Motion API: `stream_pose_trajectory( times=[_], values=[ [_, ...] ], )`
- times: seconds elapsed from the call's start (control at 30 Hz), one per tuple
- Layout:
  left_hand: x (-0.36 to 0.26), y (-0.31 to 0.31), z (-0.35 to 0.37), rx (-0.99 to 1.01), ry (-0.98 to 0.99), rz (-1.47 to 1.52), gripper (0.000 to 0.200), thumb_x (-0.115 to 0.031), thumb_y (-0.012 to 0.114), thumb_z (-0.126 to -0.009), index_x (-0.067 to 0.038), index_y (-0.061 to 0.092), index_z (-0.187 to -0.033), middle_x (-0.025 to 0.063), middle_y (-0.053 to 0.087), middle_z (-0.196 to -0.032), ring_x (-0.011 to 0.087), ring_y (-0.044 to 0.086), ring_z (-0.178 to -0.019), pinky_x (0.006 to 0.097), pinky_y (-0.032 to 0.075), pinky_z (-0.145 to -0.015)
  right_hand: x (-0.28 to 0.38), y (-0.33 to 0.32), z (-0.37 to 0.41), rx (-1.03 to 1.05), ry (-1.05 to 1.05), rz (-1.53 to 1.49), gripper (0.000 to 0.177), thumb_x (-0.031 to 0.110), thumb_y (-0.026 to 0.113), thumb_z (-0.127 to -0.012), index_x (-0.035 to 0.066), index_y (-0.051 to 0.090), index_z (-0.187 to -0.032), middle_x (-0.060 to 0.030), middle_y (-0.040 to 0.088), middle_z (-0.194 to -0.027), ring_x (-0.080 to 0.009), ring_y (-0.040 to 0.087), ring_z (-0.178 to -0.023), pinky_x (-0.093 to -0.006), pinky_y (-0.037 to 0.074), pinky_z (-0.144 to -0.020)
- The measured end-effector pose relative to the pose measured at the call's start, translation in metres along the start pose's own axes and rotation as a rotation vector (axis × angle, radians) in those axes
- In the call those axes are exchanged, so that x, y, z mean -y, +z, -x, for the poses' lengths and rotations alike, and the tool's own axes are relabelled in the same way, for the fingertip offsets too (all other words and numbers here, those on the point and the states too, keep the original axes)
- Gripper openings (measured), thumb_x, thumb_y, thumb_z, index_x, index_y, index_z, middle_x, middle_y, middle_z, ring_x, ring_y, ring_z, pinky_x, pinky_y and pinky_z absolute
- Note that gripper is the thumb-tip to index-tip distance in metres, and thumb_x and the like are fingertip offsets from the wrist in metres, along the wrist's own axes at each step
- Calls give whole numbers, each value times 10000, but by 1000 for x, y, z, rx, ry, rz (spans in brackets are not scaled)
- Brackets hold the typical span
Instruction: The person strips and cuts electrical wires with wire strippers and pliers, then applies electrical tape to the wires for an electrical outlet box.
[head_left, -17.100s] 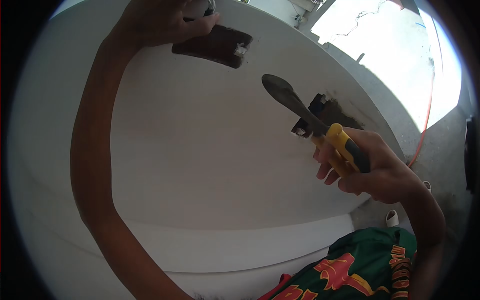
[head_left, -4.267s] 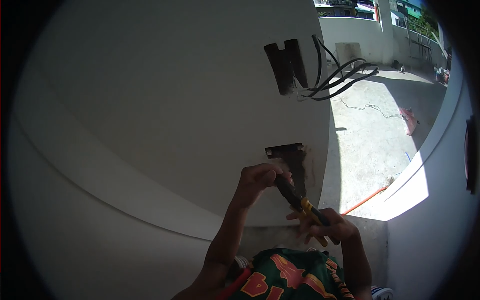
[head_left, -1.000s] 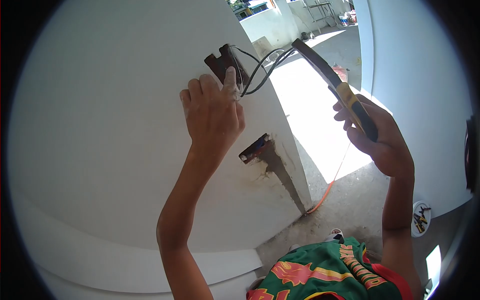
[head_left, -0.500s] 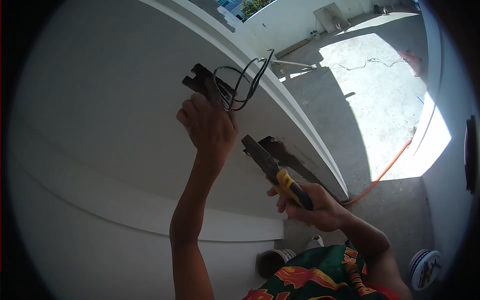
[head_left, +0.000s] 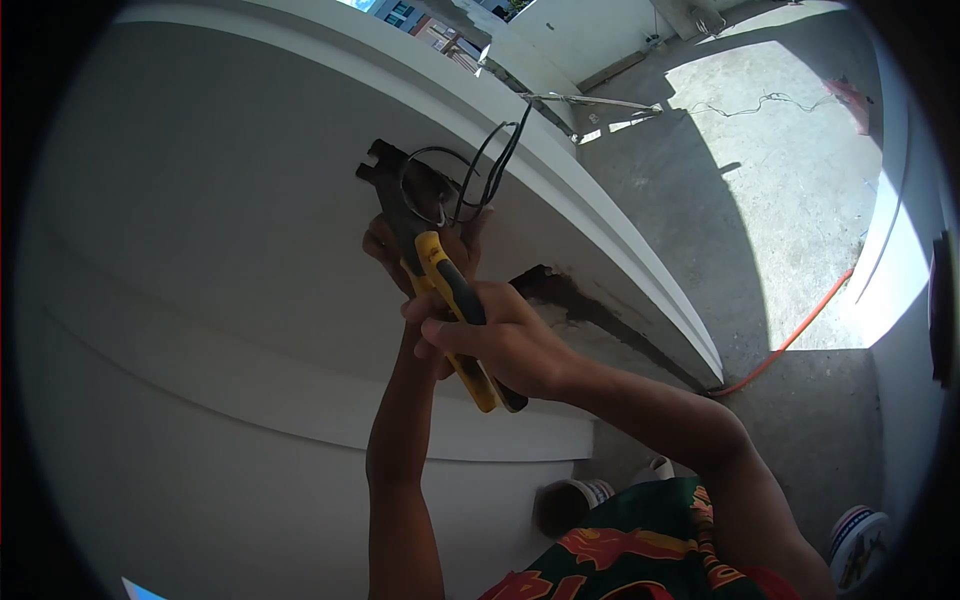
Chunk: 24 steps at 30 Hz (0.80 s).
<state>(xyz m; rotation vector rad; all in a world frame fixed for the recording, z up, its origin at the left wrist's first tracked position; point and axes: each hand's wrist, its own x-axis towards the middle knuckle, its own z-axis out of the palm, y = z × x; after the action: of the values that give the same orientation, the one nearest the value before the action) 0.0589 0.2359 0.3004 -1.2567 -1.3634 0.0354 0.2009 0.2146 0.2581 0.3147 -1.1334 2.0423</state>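
My right hand (head_left: 500,340) grips yellow-and-black pliers (head_left: 440,290), their dark jaws raised to the upper cut-out (head_left: 385,165) in the white wall. Black wires (head_left: 480,175) loop out of that cut-out. My left hand (head_left: 385,250) is up against the wall just below the cut-out, mostly hidden behind the pliers and my right hand; whether it pinches a wire cannot be told. A second dark cut-out (head_left: 550,285) lies lower right, with a stain running from it.
An orange cable (head_left: 790,335) crosses the concrete floor. A bucket (head_left: 565,500) stands by my feet and a white tub (head_left: 860,535) holding tools stands at lower right. Another white wall (head_left: 905,330) rises at the right. A loose wire (head_left: 760,100) lies on the sunlit floor.
My right hand has swung the pliers up and left from beside the lower cut-out to the upper one, in front of my left hand. The view tilted slightly.
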Motion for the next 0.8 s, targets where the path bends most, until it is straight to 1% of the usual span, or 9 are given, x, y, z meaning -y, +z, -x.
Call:
stream_pose_trajectory(
  times=[0.07, 0.17, 0.27, 0.37, 0.47, 0.57, 0.67, 0.8],
  values=[
    [2, -5, 7, -112, 140, -85, 622, -608, 401, -950, -15, 509, -1104, 126, 503, -964, 251, 433, -876, 410, 351, -753, 3, 1, -9, -5, 28, 78, 361, 184, 550, -909, -84, 524, -1150, -140, 615, -912, -198, 659, -817, -322, 550, -760],
    [3, 1, 9, -269, 216, -145, 616, -596, 402, -955, -13, 494, -1130, 128, 515, -982, 246, 433, -851, 405, 359, -742, 6, 15, -12, -100, 42, 104, 396, 180, 571, -873, -94, 525, -1155, -138, 609, -884, -196, 654, -734, -311, 551, -748],
    [6, 7, 18, -303, 210, -92, 608, -588, 411, -950, -13, 491, -1129, 130, 509, -985, 248, 432, -854, 407, 359, -744, 1, 26, -17, -199, 91, -79, 411, 176, 587, -850, -96, 527, -1152, -149, 594, -925, -204, 650, -794, -317, 558, -741],
    [7, 18, 26, -326, 172, -15, 600, -580, 420, -946, -12, 489, -1129, 132, 503, -989, 250, 432, -857, 408, 359, -746, -7, 29, -23, -226, 8, -117, 403, 152, 587, -841, -98, 522, -1151, -168, 574, -981, -213, 641, -870, -320, 563, -745],
    [5, 31, 27, -357, 140, 49, 593, -572, 430, -942, -12, 487, -1128, 134, 498, -993, 251, 431, -860, 409, 359, -748, -5, 24, -26, -192, 5, -108, 403, 138, 586, -835, -97, 518, -1154, -182, 555, -1027, -225, 629, -943, -331, 567, -755],
    [2, 43, 24, -388, 110, 77, 585, -564, 439, -937, -12, 484, -1127, 136, 492, -996, 253, 430, -863, 411, 359, -750, -6, 14, -37, -224, -75, -89, 408, 128, 579, -834, -90, 517, -1173, -184, 574, -1004, -228, 649, -881, -325, 560, -751],
    [2, 47, 25, -404, 103, 94, 578, -555, 448, -933, -11, 482, -1127, 138, 487, -1000, 255, 429, -865, 412, 360, -752, 4, 1, -33, -137, 14, -46, 414, 125, 579, -832, -77, 520, -1188, -184, 596, -986, -228, 667, -811, -312, 553, -737],
    [2, 47, 29, -414, 116, 107, 570, -545, 461, -927, -11, 478, -1126, 140, 479, -1005, 258, 428, -869, 414, 360, -755, 5, -7, -32, -91, 6, -4, 419, 132, 585, -828, -69, 523, -1190, -176, 613, -963, -221, 675, -765, -303, 544, -730]
  ],
)
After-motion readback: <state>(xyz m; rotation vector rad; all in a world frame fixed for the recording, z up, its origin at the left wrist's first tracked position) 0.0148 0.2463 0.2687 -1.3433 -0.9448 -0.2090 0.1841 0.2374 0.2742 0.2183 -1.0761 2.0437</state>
